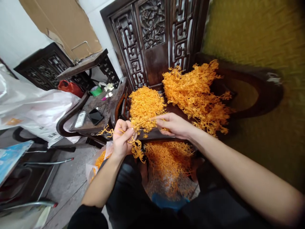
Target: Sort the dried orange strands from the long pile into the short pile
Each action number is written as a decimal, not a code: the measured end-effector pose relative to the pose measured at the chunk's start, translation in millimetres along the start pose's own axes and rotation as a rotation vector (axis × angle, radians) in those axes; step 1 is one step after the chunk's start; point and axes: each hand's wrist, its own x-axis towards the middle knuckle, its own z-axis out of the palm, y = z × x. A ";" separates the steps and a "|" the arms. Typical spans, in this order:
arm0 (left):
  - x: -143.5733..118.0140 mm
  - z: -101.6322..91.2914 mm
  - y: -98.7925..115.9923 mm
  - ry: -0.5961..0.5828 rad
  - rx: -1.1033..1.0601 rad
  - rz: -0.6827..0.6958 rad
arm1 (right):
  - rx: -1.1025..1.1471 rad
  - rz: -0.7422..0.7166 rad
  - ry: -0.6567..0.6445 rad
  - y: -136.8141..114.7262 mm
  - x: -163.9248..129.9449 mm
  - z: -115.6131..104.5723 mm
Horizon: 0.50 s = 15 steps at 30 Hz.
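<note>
Lap: a heap of orange sprigs lies just below my hands, over my dark trousers.
Left hand: my left hand is closed around a bunch of orange sprigs, strands hanging out both sides of the fist.
Right hand: my right hand pinches a thin orange strand between thumb and fingers; the strand runs across to my left hand.
Bag: a clear plastic bag with more orange bits sits on the floor beside my left forearm.
Chair seat: just beyond my hands, on the dark carved chair, a small tight pile of clippings lies to the left and a big loose pile of branched sprigs to the right, the two close together.
Desk: the small dark desk left of the chair carries a black phone, a green cup and white flowers.
Far left: a white plastic bag, a red bag and a cardboard sheet against the wall.
</note>
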 end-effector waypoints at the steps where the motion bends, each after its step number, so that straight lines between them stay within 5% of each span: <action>1: -0.2 2.4 0.4 -0.001 -0.004 0.000 | 0.022 -0.010 -0.060 1.2 -0.8 2.2; 11: 0.9 7.4 -10.2 0.016 0.015 -0.020 | -0.086 -0.073 -0.050 -8.3 -8.2 11.2; 15: 0.0 12.8 -5.9 0.004 0.025 -0.004 | -0.579 -0.316 0.180 -5.8 -3.7 -5.0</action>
